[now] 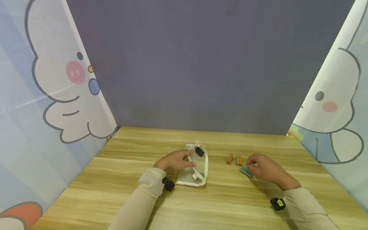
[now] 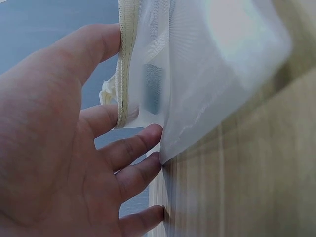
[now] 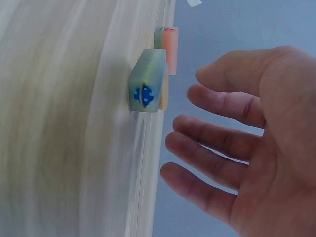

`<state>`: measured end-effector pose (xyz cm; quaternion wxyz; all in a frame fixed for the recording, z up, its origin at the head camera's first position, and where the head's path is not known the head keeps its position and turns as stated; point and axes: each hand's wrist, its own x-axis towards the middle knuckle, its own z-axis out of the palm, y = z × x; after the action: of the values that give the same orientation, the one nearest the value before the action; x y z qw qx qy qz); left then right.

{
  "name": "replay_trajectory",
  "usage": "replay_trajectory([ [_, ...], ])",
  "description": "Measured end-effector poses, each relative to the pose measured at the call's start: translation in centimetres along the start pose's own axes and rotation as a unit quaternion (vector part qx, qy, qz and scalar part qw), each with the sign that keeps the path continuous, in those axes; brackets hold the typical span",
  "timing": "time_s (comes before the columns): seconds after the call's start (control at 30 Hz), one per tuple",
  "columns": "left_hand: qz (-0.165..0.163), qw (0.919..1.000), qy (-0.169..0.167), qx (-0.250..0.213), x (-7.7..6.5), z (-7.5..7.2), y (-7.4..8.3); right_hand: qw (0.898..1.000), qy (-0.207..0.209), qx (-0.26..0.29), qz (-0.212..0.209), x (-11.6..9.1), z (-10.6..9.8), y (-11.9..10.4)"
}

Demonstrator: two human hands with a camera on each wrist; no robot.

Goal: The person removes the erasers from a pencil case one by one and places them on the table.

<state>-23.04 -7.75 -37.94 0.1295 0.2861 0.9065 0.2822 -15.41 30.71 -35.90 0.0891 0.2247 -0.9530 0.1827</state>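
Note:
A white mesh zip pouch (image 1: 186, 174) lies on the table with its mouth gaping. My left hand (image 1: 175, 159) is at its edge, fingers spread. In the left wrist view, the thumb and index tips meet the cream zipper edge (image 2: 127, 64), and other fingertips touch the mesh. A dark block (image 1: 199, 151) shows in the pouch mouth. Beside a blue-green eraser-like block (image 1: 246, 172) hovers my right hand (image 1: 264, 167), holding nothing. In the right wrist view, this block (image 3: 147, 81) bears a blue spotted print and stands apart from the loosely bent fingers.
Behind the blue-green block lie an orange-red block (image 1: 229, 159) and a grey-and-orange block (image 1: 239, 160). The wood-grain table (image 1: 230, 204) ends at a grey panel (image 1: 184, 70). Cartoon-printed cloths (image 1: 57, 80) hang on both sides.

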Motion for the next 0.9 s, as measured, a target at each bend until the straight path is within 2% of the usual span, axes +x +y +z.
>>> replay_trajectory([
  [0.33,0.008,1.0,0.002,-0.001,-0.1,0.0,0.2,1.0,-0.004,0.021,0.02,0.4,-0.1,-0.1],
  [0.67,-0.001,1.0,-0.005,0.008,0.2,0.4,0.2,1.0,0.005,0.028,0.012,0.0,0.4,-0.2],
  [0.9,-0.002,1.0,0.002,-0.002,-0.1,0.6,-0.2,0.999,0.004,0.037,0.016,1.4,0.7,-1.2],
])
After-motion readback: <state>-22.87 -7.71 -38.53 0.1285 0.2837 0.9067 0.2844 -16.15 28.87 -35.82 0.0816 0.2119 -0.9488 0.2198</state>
